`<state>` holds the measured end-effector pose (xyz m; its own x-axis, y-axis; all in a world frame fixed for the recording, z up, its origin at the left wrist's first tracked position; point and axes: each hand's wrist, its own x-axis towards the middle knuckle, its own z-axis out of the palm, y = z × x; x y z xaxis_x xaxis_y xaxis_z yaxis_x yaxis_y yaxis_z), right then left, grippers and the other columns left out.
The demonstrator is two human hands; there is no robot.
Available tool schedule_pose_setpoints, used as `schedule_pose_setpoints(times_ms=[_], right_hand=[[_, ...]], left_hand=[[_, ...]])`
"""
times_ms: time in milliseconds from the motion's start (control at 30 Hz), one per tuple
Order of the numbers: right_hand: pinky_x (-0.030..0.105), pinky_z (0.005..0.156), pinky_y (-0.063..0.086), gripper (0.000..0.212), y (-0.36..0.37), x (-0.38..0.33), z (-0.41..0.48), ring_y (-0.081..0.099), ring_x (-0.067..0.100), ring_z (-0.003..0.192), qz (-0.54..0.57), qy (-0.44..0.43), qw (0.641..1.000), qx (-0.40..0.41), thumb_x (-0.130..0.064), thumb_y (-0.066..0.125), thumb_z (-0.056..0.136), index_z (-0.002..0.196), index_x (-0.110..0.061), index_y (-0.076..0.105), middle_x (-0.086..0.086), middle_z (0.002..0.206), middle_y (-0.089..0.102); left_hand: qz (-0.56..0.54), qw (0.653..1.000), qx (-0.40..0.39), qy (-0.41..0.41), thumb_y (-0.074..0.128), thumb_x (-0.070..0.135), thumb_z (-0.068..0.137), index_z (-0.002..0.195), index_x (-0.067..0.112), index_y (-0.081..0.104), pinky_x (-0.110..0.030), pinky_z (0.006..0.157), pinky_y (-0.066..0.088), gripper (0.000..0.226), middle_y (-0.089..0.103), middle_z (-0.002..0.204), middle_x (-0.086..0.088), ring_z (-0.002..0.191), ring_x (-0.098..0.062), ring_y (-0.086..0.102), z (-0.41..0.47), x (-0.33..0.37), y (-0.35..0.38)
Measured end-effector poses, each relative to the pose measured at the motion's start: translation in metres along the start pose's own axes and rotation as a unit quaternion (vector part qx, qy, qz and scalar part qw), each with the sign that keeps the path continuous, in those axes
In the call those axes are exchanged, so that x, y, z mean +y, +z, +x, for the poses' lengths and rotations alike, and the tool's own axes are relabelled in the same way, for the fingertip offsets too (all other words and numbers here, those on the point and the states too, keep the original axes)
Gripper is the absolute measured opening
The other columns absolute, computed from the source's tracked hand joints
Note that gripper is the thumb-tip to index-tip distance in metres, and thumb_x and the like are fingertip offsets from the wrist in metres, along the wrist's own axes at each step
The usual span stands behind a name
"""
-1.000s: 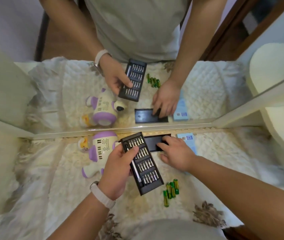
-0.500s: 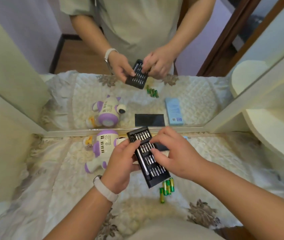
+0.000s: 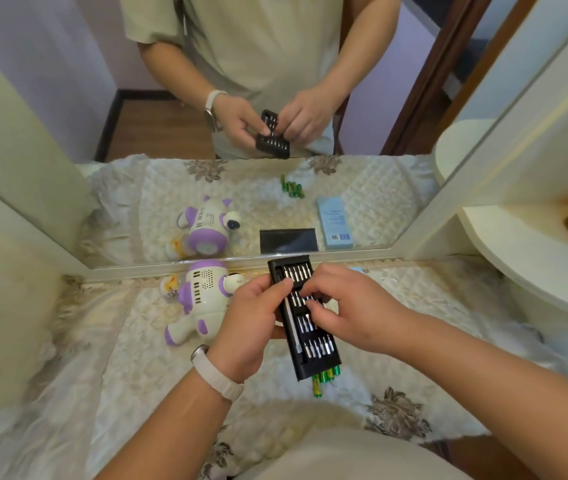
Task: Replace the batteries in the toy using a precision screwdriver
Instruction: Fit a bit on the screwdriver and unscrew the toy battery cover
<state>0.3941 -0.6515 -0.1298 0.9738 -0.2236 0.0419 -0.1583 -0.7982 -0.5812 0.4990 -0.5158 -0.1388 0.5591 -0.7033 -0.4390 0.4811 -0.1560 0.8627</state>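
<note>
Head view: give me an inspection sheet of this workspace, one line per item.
Surface: cream quilted cloth, rumpled, covers the table.
Job's things: black plastic bit tray, held above the cloth; white and purple toy robot lies by the mirror's foot; green batteries show past the tray's near end.
Clutter: pale blue flat box, only a corner shows.
Hands: left hand grips the tray's left edge; right hand has its fingertips on the second row of bits, whether it pinches one cannot be told.
Cables: nothing seen.
Surroundings: framed mirror behind the table; white rounded shelf at right.
</note>
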Motion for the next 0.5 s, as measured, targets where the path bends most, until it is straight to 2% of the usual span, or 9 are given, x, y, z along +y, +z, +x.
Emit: schedule_pose_setpoints(times_ms=[200, 367, 500], right_hand=[[0.034, 0.073, 0.053, 0.017, -0.008, 0.003, -0.004, 0.058, 0.010, 0.080, -0.028, -0.007, 0.999, -0.023, -0.025, 0.062, 0.087, 0.100, -0.016, 0.070, -0.005, 0.092, 0.062], [0.032, 0.070, 0.054, 0.030, -0.012, 0.002, -0.001, 0.058, 0.004, 0.075, -0.022, -0.006, 0.999, -0.026, -0.038, 0.050, 0.084, 0.096, -0.019, 0.069, -0.011, 0.085, 0.060], [0.028, 0.066, 0.054, 0.022, -0.008, 0.002, 0.001, 0.057, 0.002, 0.071, -0.015, -0.018, 1.000, -0.010, -0.033, 0.056, 0.085, 0.093, -0.018, 0.069, -0.016, 0.082, 0.056]], left_hand=[[0.019, 0.999, -0.036, -0.022, 0.053, 0.018, 0.098, 0.106, 0.012, 0.070, -0.031, 0.056, 0.055, 0.019, 0.074, 0.085, -0.006, 0.071, -0.019, 0.070, 0.003, 0.002, 0.003], [0.029, 0.998, -0.057, -0.026, 0.054, 0.019, 0.098, 0.105, 0.011, 0.070, -0.029, 0.055, 0.054, 0.020, 0.073, 0.085, -0.007, 0.069, -0.017, 0.069, 0.006, 0.008, 0.001], [0.034, 0.997, -0.063, -0.028, 0.053, 0.019, 0.098, 0.104, 0.011, 0.071, -0.027, 0.055, 0.054, 0.021, 0.073, 0.085, -0.006, 0.070, -0.017, 0.069, 0.006, 0.010, -0.003]])
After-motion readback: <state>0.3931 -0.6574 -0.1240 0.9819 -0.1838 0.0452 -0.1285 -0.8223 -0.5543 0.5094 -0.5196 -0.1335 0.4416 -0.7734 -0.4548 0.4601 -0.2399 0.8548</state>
